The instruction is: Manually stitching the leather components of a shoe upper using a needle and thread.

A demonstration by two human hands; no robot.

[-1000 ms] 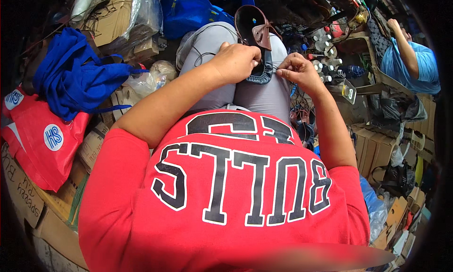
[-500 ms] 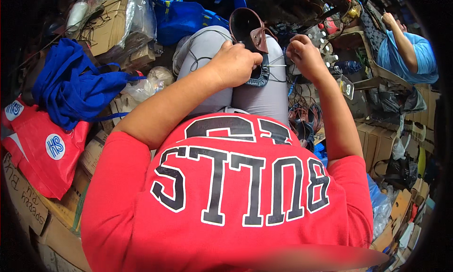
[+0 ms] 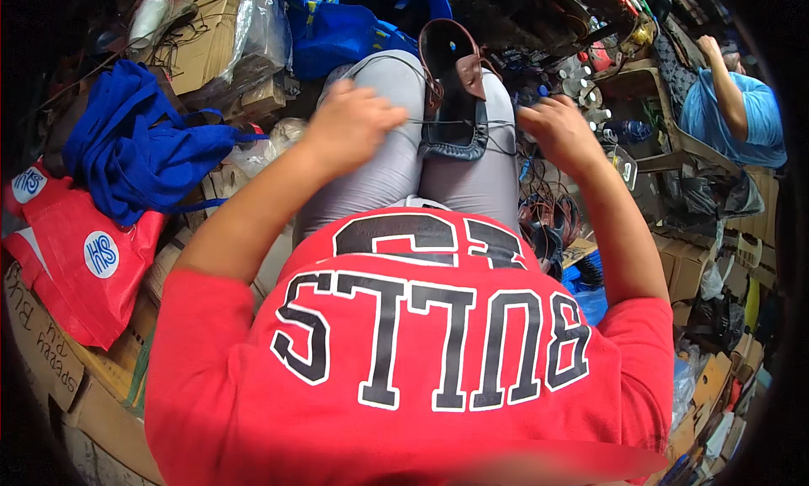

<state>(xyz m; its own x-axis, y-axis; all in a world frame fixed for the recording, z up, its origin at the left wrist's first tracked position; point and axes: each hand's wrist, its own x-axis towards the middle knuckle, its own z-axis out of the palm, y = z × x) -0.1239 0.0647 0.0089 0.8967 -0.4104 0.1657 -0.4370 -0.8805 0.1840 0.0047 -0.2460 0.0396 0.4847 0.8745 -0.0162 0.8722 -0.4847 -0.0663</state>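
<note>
A brown shoe with a black inside rests on my grey-trousered thighs, its opening facing up and its gathered black edge nearest me. A dark thread runs across the shoe sideways between my two hands, and more of it loops over my knees. To the left of the shoe my left hand is closed, slightly blurred, with the thread leading to its fingertips. On the right, my right hand is closed too, at the thread's other side. Whether it also holds a tool is hidden by its curled fingers. Neither hand touches the shoe.
Left of me lie a blue cloth bag and a red bag on cardboard. A bright blue bag sits beyond my knees. Several brown shoes are at my right. Farther right a person in a blue shirt sits with an arm raised.
My left hand has left the shoe and moved left, and my right hand has shifted slightly right and nearer me. The thread now spans the shoe; the thin white rod at its edge no longer shows.
</note>
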